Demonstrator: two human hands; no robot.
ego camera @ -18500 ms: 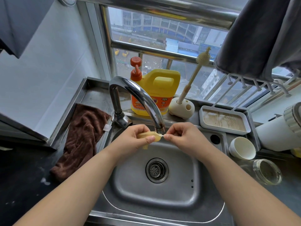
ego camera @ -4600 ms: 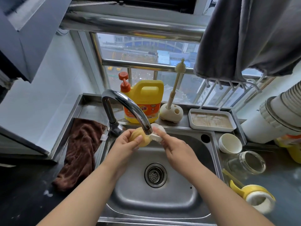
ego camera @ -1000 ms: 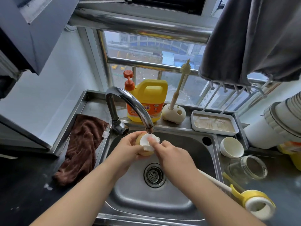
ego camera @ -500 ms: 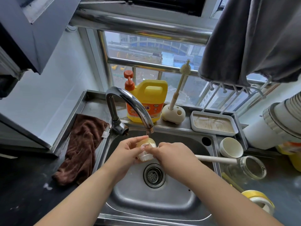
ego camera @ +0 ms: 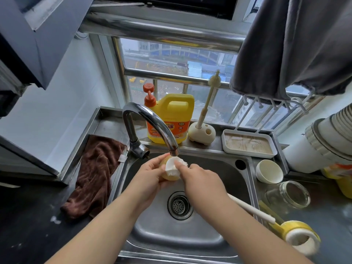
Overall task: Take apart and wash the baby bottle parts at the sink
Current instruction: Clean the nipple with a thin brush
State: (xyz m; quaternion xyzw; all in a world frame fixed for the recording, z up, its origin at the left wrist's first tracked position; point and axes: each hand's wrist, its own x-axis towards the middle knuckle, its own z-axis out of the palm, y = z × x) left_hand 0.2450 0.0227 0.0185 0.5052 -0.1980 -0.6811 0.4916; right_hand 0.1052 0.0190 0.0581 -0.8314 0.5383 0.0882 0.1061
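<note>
My left hand (ego camera: 150, 176) grips a small yellowish bottle part (ego camera: 172, 177) just under the faucet spout (ego camera: 173, 151), above the steel sink (ego camera: 224, 180). The white bristle head of a bottle brush (ego camera: 172, 165) presses against that part. My right hand (ego camera: 202, 182) grips the brush near its head, and its long white handle (ego camera: 253, 211) trails back to the right. The clear glass bottle body (ego camera: 289, 193) lies on its side on the counter to the right. Whether water is running I cannot tell.
Behind the sink stand a yellow detergent jug (ego camera: 170, 119), a thin brush in a cream holder (ego camera: 202, 133) and a white tray (ego camera: 249, 143). A white cup (ego camera: 268, 171) and a yellow-and-white ring (ego camera: 301, 239) sit at the right. A brown towel (ego camera: 95, 176) lies to the left.
The brush handle has swung from pointing right to trailing down toward me. The bristle head has shifted up onto the top of the yellowish part, close under the spout.
</note>
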